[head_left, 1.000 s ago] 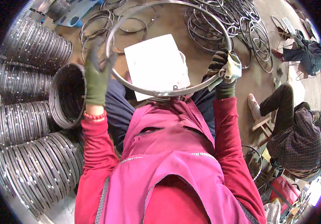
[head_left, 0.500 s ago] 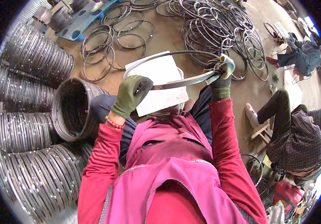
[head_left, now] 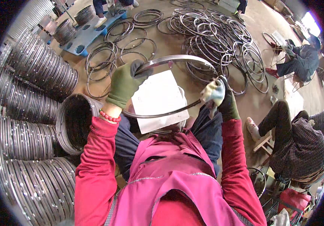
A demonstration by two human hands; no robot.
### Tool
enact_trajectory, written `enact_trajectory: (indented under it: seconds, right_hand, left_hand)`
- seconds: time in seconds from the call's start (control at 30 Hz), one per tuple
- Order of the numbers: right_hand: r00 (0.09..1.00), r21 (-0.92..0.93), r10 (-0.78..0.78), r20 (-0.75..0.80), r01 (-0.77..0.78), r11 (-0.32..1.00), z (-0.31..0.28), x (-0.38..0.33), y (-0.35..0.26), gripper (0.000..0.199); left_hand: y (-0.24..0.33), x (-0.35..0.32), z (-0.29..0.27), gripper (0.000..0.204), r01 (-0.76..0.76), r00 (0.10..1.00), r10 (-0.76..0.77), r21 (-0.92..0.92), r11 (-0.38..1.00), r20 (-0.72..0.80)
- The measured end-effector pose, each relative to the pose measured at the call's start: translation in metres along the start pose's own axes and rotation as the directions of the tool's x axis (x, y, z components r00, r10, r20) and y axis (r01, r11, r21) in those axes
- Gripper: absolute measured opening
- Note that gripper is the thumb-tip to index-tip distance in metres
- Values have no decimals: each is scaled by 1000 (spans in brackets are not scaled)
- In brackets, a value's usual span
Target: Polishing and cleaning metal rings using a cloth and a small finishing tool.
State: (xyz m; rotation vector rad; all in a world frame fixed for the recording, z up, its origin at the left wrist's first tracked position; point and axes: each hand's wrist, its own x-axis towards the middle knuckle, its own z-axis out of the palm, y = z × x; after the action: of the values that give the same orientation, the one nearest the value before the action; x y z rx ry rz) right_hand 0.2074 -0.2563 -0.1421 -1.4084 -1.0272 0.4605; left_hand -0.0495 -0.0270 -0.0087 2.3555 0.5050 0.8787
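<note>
A thin metal wheel rim [head_left: 177,58] is held up in front of me, tilted over a white board [head_left: 158,98] between my knees. My left hand [head_left: 126,84], in a green glove with a dark palm, is closed around the rim's left side. On the opposite side, my right hand [head_left: 228,103], gloved the same way, presses a crumpled pale cloth [head_left: 213,92] around the rim. The fingers of my right hand are partly hidden by the cloth.
Tall stacks of rims [head_left: 41,62] line my left, one open-ended stack [head_left: 77,120] beside my knee. Loose rims [head_left: 214,41] pile on the floor ahead, near a blue pallet [head_left: 94,32]. A seated person [head_left: 301,147] is close on my right; another [head_left: 301,58] sits farther off.
The rim has turned and tipped, its far edge now raised. My left hand has moved up and left along with it; my right hand with the cloth has come lower.
</note>
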Motion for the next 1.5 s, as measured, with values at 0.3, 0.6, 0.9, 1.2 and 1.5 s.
enact_trajectory:
  seconds: [0.3,0.6,0.9,1.2,1.5]
  right_hand:
    - [897,270,-85,-433,219,938,-43,24,-112,23]
    - [921,-456,-390,18,354,817,32,78,-196,55]
    - [890,-743,33,455,359,564,112,91,-156,29]
    - [942,-636,292,166,-124,761,35,59,-127,45]
    - [912,-684,-186,366,399,610,67,65,-128,39]
  left_hand:
    - [16,10,13,29,11,997,-13,21,1000,77]
    - [22,26,21,29,-57,988,26,204,977,150]
    - [23,26,24,24,-168,976,100,374,912,194]
    - [-6,15,-1,29,20,991,-47,213,977,125]
    - [6,13,17,25,-142,981,85,350,926,175]
